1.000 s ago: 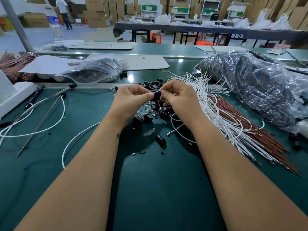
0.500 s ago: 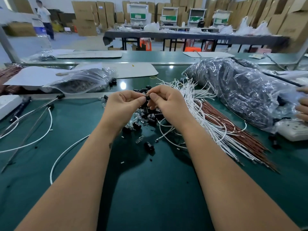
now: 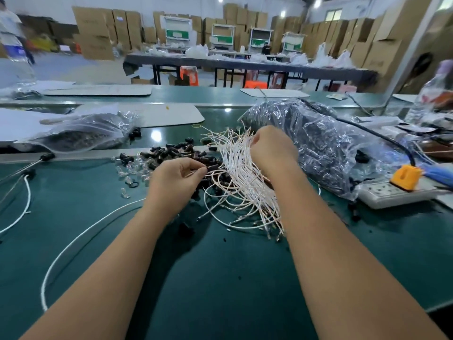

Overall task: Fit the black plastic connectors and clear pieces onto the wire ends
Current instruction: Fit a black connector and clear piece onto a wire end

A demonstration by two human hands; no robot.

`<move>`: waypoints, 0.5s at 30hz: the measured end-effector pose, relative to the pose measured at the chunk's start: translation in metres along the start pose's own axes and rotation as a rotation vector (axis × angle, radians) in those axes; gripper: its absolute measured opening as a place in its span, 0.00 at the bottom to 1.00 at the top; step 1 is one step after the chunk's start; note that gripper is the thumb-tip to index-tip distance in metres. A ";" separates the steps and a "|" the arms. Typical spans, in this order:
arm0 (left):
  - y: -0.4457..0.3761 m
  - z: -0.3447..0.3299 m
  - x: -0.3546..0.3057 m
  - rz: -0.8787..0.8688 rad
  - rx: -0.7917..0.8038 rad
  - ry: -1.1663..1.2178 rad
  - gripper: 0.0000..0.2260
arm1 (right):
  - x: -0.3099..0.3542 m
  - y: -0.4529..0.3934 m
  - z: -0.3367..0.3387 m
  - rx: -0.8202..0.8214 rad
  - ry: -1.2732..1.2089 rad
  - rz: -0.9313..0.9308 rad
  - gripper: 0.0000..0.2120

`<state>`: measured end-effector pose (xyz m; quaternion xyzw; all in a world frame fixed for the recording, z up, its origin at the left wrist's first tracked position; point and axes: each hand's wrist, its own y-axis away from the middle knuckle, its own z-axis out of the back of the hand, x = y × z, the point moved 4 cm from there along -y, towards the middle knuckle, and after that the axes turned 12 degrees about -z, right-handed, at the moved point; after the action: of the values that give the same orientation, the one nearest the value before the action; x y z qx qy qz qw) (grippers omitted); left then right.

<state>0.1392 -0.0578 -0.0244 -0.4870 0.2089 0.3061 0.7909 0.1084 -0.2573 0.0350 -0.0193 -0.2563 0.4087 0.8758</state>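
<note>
A pile of black plastic connectors (image 3: 176,152) lies on the green table mat (image 3: 220,278), with small clear pieces (image 3: 132,169) scattered to its left. A bundle of thin white wires (image 3: 245,177) fans out to the right of the pile. My left hand (image 3: 176,185) pinches one black connector (image 3: 211,168) between thumb and fingertips, and a wire runs from it. My right hand (image 3: 272,148) is curled over the far ends of the white wires and pinches a wire there. The fingertips of that hand are hidden behind its back.
A clear bag of dark parts (image 3: 81,133) sits at the back left and a larger crinkled bag (image 3: 323,143) at the right. A power strip (image 3: 392,195) with an orange plug (image 3: 405,174) lies far right. A thick white cable (image 3: 73,244) loops across the left.
My hands have parted. The right hand left the connector and moved up and right to the far ends of the wire bundle. The left hand keeps the connector. The view swung right.
</note>
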 end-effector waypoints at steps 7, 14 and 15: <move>0.004 -0.002 0.001 0.005 0.053 -0.014 0.06 | -0.040 0.000 -0.019 0.111 0.275 -0.216 0.09; 0.005 -0.004 0.004 0.008 0.055 -0.016 0.02 | -0.048 -0.005 -0.022 0.025 0.188 -0.225 0.07; 0.005 -0.005 0.004 0.013 0.056 -0.015 0.02 | -0.049 -0.004 -0.023 0.015 0.189 -0.207 0.09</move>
<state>0.1385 -0.0591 -0.0323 -0.4609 0.2147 0.3091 0.8037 0.0956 -0.2913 -0.0053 -0.0247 -0.1701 0.3141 0.9337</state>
